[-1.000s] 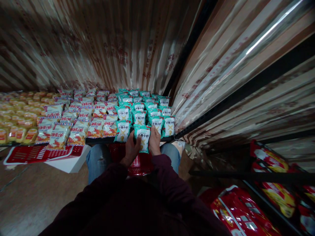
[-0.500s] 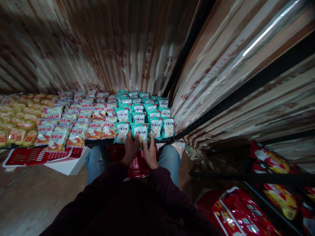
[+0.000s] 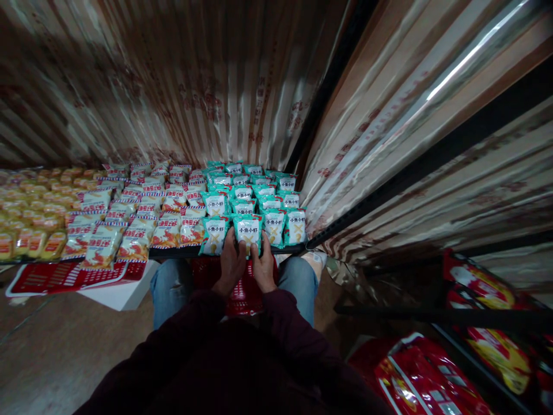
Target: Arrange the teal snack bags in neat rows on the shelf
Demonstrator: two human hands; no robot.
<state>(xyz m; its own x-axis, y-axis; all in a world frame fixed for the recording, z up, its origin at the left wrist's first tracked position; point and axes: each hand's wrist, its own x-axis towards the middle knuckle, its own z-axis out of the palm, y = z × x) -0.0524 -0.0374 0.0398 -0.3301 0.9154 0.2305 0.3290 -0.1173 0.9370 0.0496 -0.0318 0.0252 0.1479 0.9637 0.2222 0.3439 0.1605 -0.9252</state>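
Note:
Between my two hands stands a teal and white snack bag (image 3: 247, 228) at the front of the shelf. My left hand (image 3: 232, 259) grips its lower left side, and my right hand (image 3: 263, 264) grips the lower right, thumbs towards its front. Other teal snack bags sit close around it, such as one at its left (image 3: 215, 235) and one at its right (image 3: 274, 227). More rows of the same bags rise behind. How far my fingers reach behind the held bag is hidden.
White and red snack bags (image 3: 135, 237) fill the shelf to the left, beyond them yellow packs (image 3: 52, 243). A red basket (image 3: 247, 297) is between my knees, another red basket (image 3: 47, 278) under the shelf. Black metal beams (image 3: 345, 222) and large red bags (image 3: 425, 374) stand at right.
Both hands have shifted slightly lower on the teal snack bag, so more of its front shows. The bag stays almost in the same place, a touch more upright.

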